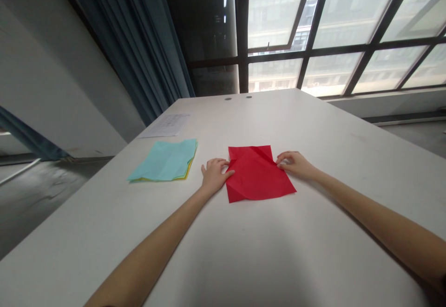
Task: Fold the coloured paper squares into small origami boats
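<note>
A creased red sheet of paper (256, 173) lies flat on the white table (265, 251) in front of me. My left hand (214, 175) rests at the sheet's left edge, fingers curled, thumb and fingertips touching the paper. My right hand (295, 163) is at the right edge near the upper corner, its fingers bent and pinching the paper's border.
A stack of coloured paper sheets (165, 160), light blue on top with yellow beneath, lies to the left. A white printed sheet (166, 125) sits farther back left. Dark curtains (139, 42) and large windows (331, 28) stand behind the table's far edge.
</note>
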The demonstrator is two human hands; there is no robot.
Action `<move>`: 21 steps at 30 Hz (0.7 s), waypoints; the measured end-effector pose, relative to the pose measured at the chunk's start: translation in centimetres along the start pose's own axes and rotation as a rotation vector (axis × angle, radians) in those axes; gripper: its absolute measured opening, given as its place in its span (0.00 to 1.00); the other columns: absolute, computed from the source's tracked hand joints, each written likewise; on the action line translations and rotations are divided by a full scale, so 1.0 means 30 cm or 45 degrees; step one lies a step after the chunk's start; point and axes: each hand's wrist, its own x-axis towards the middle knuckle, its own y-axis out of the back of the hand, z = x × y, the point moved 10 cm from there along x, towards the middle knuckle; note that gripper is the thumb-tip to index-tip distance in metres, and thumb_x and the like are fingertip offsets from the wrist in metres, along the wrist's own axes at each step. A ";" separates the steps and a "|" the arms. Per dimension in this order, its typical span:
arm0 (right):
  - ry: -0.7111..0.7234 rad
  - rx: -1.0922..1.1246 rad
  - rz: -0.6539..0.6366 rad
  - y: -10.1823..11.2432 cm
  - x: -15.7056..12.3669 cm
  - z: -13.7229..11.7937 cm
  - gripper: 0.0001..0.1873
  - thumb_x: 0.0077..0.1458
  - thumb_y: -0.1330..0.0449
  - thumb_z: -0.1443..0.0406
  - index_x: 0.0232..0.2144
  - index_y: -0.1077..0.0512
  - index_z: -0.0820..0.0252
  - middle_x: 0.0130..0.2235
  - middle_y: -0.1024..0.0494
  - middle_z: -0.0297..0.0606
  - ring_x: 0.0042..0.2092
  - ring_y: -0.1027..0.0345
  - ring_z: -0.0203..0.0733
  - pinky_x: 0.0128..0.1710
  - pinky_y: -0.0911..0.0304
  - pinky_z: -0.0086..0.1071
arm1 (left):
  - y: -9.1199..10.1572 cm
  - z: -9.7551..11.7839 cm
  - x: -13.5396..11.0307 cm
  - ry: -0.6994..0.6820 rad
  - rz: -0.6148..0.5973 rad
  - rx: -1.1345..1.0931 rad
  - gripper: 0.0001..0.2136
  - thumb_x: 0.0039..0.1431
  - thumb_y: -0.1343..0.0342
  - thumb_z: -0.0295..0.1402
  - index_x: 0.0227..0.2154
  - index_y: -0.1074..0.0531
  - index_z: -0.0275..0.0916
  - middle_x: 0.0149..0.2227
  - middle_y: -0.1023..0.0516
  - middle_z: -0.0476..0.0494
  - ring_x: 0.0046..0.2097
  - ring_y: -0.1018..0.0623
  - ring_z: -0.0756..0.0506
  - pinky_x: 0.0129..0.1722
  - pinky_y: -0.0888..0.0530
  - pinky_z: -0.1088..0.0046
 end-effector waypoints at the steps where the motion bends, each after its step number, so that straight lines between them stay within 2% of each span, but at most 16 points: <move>1: -0.015 0.003 0.010 0.002 -0.001 0.000 0.12 0.46 0.44 0.58 0.32 0.25 0.56 0.39 0.23 0.37 0.43 0.32 0.46 0.47 0.41 0.40 | 0.002 -0.002 0.001 0.013 0.003 -0.023 0.14 0.52 0.48 0.44 0.38 0.28 0.45 0.47 0.28 0.45 0.53 0.36 0.38 0.52 0.46 0.46; 5: -0.042 -0.006 0.051 0.009 -0.002 -0.004 0.16 0.43 0.41 0.59 0.37 0.26 0.57 0.40 0.23 0.39 0.43 0.32 0.47 0.46 0.40 0.39 | 0.002 -0.008 0.000 0.062 -0.013 -0.110 0.11 0.51 0.46 0.40 0.37 0.27 0.46 0.42 0.24 0.47 0.50 0.32 0.40 0.53 0.47 0.48; 9: -0.009 0.039 0.023 0.004 -0.004 -0.020 0.12 0.46 0.43 0.60 0.32 0.24 0.56 0.36 0.22 0.36 0.39 0.31 0.46 0.43 0.39 0.38 | 0.003 -0.018 0.001 0.099 -0.003 -0.202 0.10 0.51 0.47 0.38 0.37 0.27 0.46 0.40 0.23 0.49 0.48 0.30 0.41 0.54 0.49 0.48; 12: 0.000 0.094 0.017 0.006 -0.006 -0.022 0.11 0.48 0.45 0.61 0.32 0.24 0.55 0.33 0.21 0.34 0.37 0.30 0.45 0.41 0.38 0.37 | 0.003 -0.023 0.005 0.097 0.020 -0.254 0.10 0.51 0.49 0.37 0.36 0.26 0.47 0.40 0.23 0.50 0.47 0.30 0.41 0.54 0.50 0.46; 16: 0.060 0.139 0.030 0.013 -0.003 -0.028 0.12 0.48 0.46 0.63 0.33 0.24 0.56 0.36 0.21 0.36 0.39 0.30 0.45 0.43 0.38 0.37 | 0.012 -0.026 0.006 0.085 0.070 -0.274 0.10 0.51 0.50 0.33 0.34 0.25 0.47 0.39 0.23 0.49 0.48 0.31 0.40 0.54 0.50 0.46; 21: 0.156 0.054 0.066 0.030 0.000 -0.039 0.12 0.49 0.49 0.66 0.30 0.25 0.57 0.36 0.21 0.37 0.40 0.30 0.44 0.45 0.40 0.38 | 0.028 -0.005 0.000 0.040 0.070 -0.264 0.11 0.49 0.50 0.30 0.30 0.23 0.47 0.40 0.23 0.50 0.50 0.33 0.41 0.54 0.46 0.51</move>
